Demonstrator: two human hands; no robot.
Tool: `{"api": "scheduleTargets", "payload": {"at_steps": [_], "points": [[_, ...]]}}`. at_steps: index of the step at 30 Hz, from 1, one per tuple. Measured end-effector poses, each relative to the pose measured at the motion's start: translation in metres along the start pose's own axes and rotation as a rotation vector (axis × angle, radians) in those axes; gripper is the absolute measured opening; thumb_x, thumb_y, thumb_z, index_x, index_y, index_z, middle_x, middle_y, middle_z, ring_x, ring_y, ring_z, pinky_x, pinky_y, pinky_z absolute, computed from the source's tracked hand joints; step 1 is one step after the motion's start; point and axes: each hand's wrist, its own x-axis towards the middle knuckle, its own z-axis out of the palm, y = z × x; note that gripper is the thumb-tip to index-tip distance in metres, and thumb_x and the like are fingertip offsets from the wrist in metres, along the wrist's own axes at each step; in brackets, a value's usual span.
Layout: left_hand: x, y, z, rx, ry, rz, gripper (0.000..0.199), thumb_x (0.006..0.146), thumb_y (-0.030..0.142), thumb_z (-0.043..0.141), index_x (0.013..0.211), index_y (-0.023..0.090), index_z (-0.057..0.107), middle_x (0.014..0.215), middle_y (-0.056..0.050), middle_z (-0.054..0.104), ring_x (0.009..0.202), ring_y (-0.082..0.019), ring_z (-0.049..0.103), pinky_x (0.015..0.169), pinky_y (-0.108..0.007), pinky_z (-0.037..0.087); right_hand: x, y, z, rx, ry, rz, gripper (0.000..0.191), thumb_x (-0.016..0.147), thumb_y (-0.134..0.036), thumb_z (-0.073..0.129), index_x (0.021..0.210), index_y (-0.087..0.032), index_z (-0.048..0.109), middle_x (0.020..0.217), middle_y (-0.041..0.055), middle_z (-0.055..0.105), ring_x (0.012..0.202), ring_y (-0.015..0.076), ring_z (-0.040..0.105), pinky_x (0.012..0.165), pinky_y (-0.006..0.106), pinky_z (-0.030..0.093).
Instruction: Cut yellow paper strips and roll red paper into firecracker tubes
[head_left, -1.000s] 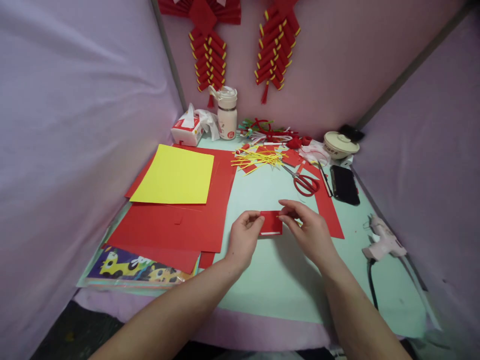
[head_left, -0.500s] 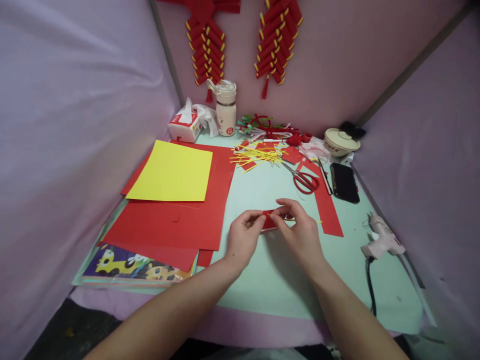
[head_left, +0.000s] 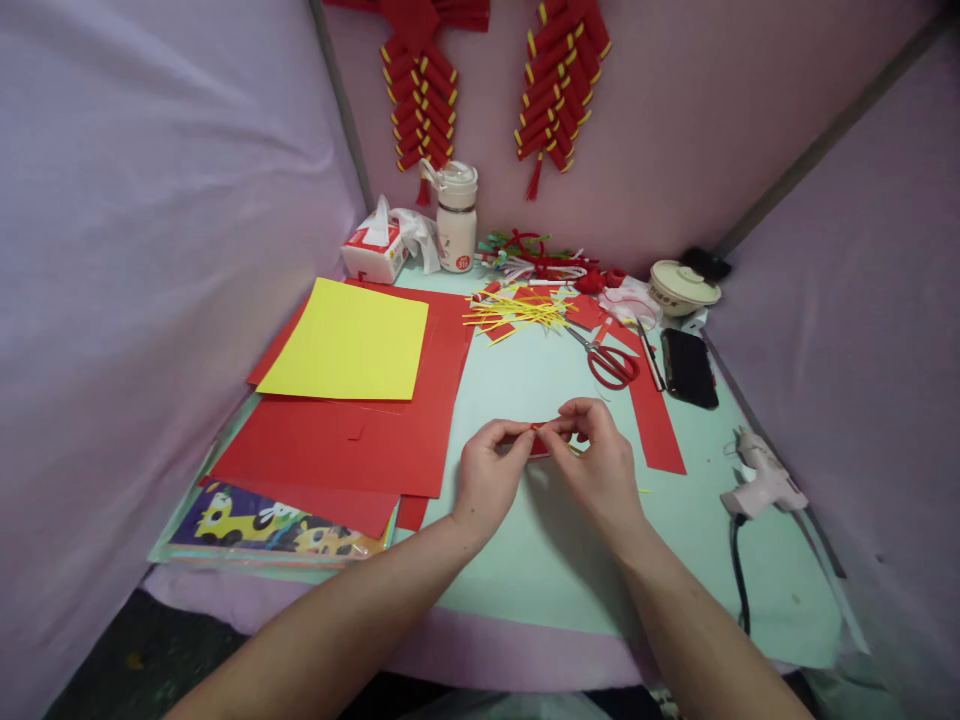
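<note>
A small red paper piece is held between my two hands above the pale green table top. My left hand pinches its left side with thumb and forefinger. At its right side, my right hand is closed on it, thumb and forefinger meeting near the left fingertips. Part of a thin yellow strip shows by the right fingers; whether they grip it is hidden. Behind the hands lie a pile of yellow strips and red-handled scissors.
Left: yellow sheet on large red sheets. Right: long red strip, black phone, corded glue gun. Back: tissue pack, white bottle, lidded bowl. Red firecracker decorations hang on the wall.
My fingertips have drawn closer together, and less of the red piece shows between them. The yellow strip by my right hand has shifted downward. The view has moved slightly.
</note>
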Motion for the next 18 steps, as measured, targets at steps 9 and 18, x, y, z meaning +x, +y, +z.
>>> {"api": "scheduleTargets", "payload": {"at_steps": [9,18], "points": [[-0.0017,0.0011,-0.0003,0.011,-0.014,0.053,0.007,0.079,0.025,0.068,0.079,0.019,0.072,0.084,-0.004,0.071,0.083,-0.018,0.066,0.082,-0.031,0.051,-0.0006,-0.0001,0.0016,0.001,0.049,0.019,0.021,0.077,-0.03,0.063,0.092,-0.024,0.049,0.075,-0.0001,0.069,0.067,0.0176,0.061,0.068,0.032,0.048],[-0.002,0.0013,-0.0001,-0.005,-0.031,0.06,0.007,0.079,0.025,0.068,0.078,0.02,0.072,0.084,-0.004,0.071,0.084,-0.018,0.067,0.082,-0.031,0.052,-0.0021,-0.0002,0.0034,-0.018,0.091,0.012,0.02,0.076,-0.029,0.064,0.087,-0.025,0.047,0.073,-0.0023,0.064,0.063,0.0152,0.057,0.063,0.029,0.046]]}}
